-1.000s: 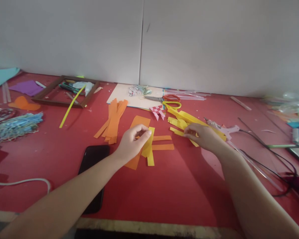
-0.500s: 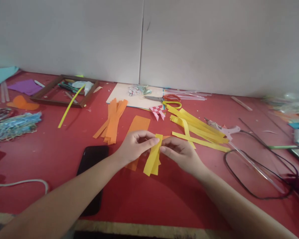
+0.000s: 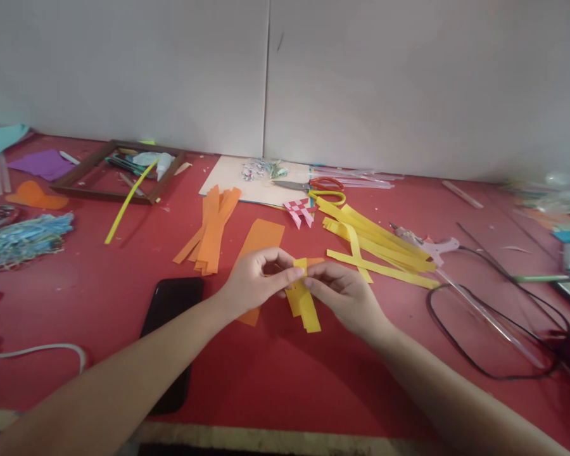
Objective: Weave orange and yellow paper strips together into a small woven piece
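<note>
Between my two hands are yellow paper strips [image 3: 307, 307], their lower ends hanging down over the red table. My left hand [image 3: 263, 278] pinches them near the top, thumb in front. From the other side, my right hand [image 3: 344, 292] grips their right edge between thumb and fingers; an orange bit shows just behind. Under and behind my left hand lies a wide orange paper piece [image 3: 262, 237]. Beyond the hands is a small pink-and-white woven paper piece [image 3: 299, 212]. More yellow strips [image 3: 380, 244] lie in a loose pile right of my right hand.
A black phone [image 3: 173, 310] lies beneath my left forearm. Orange strips [image 3: 211, 231] and scissors [image 3: 313, 188] lie farther back. To the right are a glue gun [image 3: 425, 246] and its looped black cord [image 3: 430, 323]. A wooden frame [image 3: 83, 168] holds small tools at the back left.
The lower ends of the held yellow strips have swung to the right and now spread apart differently. Both hands stay nearly in place. The view has shifted slightly.
</note>
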### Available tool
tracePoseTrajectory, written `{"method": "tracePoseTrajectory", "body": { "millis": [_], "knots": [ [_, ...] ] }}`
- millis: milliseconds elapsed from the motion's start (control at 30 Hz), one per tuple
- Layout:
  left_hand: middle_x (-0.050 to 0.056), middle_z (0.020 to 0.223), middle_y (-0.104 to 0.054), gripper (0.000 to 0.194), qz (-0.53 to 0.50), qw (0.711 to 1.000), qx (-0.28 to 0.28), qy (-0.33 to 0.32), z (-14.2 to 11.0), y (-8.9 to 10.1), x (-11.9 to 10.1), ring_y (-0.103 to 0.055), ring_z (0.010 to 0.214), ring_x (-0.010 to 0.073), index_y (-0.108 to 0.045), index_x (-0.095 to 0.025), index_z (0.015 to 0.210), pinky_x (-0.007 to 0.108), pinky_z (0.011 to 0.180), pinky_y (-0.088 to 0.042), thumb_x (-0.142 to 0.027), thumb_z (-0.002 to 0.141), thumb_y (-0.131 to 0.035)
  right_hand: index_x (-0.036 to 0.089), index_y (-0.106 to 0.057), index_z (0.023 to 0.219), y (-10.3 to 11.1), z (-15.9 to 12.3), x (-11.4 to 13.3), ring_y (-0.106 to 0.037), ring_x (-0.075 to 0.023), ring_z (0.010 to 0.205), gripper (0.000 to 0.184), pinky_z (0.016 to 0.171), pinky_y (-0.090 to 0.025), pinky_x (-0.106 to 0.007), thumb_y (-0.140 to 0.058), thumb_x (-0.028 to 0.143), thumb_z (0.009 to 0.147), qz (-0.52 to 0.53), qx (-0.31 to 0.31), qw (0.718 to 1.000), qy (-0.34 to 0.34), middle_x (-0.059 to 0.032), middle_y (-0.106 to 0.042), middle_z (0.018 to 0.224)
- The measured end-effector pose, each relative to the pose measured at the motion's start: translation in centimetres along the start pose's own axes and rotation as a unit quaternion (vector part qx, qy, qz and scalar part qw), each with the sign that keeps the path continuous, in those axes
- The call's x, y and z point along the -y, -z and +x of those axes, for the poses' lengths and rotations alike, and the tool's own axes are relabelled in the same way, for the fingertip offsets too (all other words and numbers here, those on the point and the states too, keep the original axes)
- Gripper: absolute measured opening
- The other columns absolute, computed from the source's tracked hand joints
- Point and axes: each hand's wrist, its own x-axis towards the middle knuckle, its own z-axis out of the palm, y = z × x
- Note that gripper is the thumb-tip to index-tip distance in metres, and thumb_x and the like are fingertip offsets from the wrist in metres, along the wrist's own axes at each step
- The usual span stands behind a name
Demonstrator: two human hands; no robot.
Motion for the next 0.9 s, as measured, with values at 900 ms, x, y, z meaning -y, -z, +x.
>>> {"method": "tracePoseTrajectory", "body": {
  "millis": [900],
  "knots": [
    [0.003, 0.078, -0.068, 0.024, 0.119, 0.992, -0.014, -0.05, -0.1, 0.32, -0.27, -0.062, 0.07, 0.0121, -0.063, -0.016, 0.078, 0.024, 0.065, -0.049, -0.039, 0.084, -0.067, 0.023, -0.077, 0.09, -0.13, -0.24, 0.05, -0.073, -0.021, 0.075, 0.019, 0.066, -0.061, -0.034, -0.072, 0.038, 0.08, -0.066, -0.022, 0.997, 0.02, -0.0062, -0.079, 0.089]
  ]
}}
